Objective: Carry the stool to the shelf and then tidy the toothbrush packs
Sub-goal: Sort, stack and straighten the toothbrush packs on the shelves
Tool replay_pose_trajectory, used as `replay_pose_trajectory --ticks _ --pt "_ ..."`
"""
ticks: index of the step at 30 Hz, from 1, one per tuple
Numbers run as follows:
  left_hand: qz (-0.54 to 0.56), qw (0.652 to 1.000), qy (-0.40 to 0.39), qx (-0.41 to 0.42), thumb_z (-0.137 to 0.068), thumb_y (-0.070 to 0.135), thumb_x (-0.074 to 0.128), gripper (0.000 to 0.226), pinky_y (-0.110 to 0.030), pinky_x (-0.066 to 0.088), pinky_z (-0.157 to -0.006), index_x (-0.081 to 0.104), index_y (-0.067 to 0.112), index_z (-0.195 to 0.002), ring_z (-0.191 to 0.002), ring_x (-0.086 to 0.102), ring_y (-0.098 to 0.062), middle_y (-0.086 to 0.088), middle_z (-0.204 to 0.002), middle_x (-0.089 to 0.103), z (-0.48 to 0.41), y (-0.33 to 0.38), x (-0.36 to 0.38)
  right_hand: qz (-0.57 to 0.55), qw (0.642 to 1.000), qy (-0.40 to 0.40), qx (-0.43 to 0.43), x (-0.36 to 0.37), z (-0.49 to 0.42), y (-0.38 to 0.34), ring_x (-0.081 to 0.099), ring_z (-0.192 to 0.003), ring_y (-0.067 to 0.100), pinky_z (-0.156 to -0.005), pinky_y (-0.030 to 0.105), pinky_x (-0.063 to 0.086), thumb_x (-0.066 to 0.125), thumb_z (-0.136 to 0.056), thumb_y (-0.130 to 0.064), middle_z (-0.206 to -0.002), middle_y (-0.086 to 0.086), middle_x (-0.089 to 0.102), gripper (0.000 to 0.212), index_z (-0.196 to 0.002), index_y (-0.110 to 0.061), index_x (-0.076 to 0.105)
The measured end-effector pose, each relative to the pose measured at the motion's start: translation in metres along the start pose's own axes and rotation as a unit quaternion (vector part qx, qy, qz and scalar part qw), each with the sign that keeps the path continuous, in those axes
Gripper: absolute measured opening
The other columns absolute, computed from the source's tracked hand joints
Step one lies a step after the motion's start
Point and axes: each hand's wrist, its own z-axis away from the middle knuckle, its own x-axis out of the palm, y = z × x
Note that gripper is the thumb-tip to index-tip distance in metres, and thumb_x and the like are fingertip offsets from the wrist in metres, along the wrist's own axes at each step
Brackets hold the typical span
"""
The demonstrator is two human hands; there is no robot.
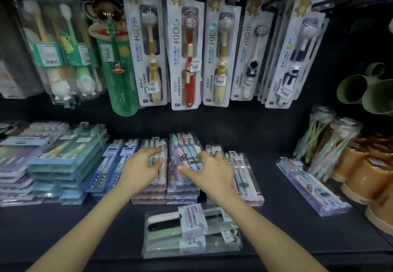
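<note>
On shelf, middle stacks lie dead ahead, long axes front-to-back. Left hand rests spread on the pink one, right hand is splayed over its neighbour; neither grips. Stray pack lies crosswise, nearer, between the forearms.

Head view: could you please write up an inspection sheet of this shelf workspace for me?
Surface: dark shelf board, partly covered.
Job's things: stacked clear toothbrush packs in rows.
Clutter: loose clear SOFT TOOTHBRUSH pack crosswise in front; another clear pack askew at right.
Grips: left hand spread on one stack; right hand curled on the next stack, grasp unclear.
Cables: nothing seen.
Surroundings: hanging kids' toothbrush cards, orange cups.
</note>
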Motion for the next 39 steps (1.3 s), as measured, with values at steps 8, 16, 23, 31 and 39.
replay_pose_trajectory --ticks 8,16,23,31,39 --pt "-0.045 0.990 -0.109 0.080 -0.063 0.086 0.012 0.101 -0.029 0.030 -0.105 0.042 0.030 -0.141 -0.132 0.040 -0.014 0.007 -0.143 0.046 0.014 0.000 0.003 -0.182 0.980 -0.074 0.006 -0.002 -0.001 0.000 0.051 -0.123 0.020 -0.093 0.029 0.041 0.053 -0.093 -0.045 -0.144 0.001 0.045 0.056 -0.142 -0.020 0.041" --pt "-0.078 0.988 -0.056 0.117 -0.060 0.093 0.005 0.109 -0.029 0.031 -0.104 0.048 0.029 -0.136 -0.129 0.041 -0.015 0.005 -0.141 0.046 0.017 0.010 0.016 -0.207 0.974 -0.089 -0.006 -0.004 0.013 -0.002 0.048 -0.127 0.017 -0.097 0.025 0.038 0.052 -0.095 -0.038 -0.145 0.001 0.046 0.055 -0.145 -0.018 0.038" --pt "-0.116 0.970 -0.059 0.206 -0.080 0.082 0.016 0.085 -0.044 0.028 -0.107 0.061 0.026 -0.126 -0.130 0.044 -0.028 -0.003 -0.136 0.054 0.014 0.018 0.036 -0.022 0.981 0.150 0.124 -0.023 0.022 0.132 0.058 -0.104 0.037 -0.084 0.040 0.046 0.058 -0.090 -0.029 -0.121 0.019 0.061 0.042 -0.127 -0.010 0.058" --pt "-0.151 0.955 -0.069 0.245 -0.091 0.068 0.017 0.068 -0.051 0.037 -0.102 0.063 0.027 -0.120 -0.115 0.059 -0.028 -0.004 -0.123 0.063 0.011 0.037 0.055 0.188 0.934 0.024 0.303 -0.039 0.034 0.260 0.043 -0.121 0.038 -0.099 0.043 0.036 0.052 -0.085 -0.058 -0.133 0.017 0.044 0.066 -0.140 -0.025 0.037" --pt "-0.041 0.979 -0.037 0.196 -0.081 0.072 0.029 0.070 -0.031 0.031 -0.103 0.059 0.029 -0.126 -0.123 0.049 -0.018 0.004 -0.132 0.056 0.013 0.035 0.041 0.011 0.963 0.140 0.229 -0.036 0.038 0.210 0.049 -0.101 0.041 -0.080 0.039 0.043 0.071 -0.073 -0.041 -0.108 0.028 0.056 0.060 -0.127 -0.017 0.059"
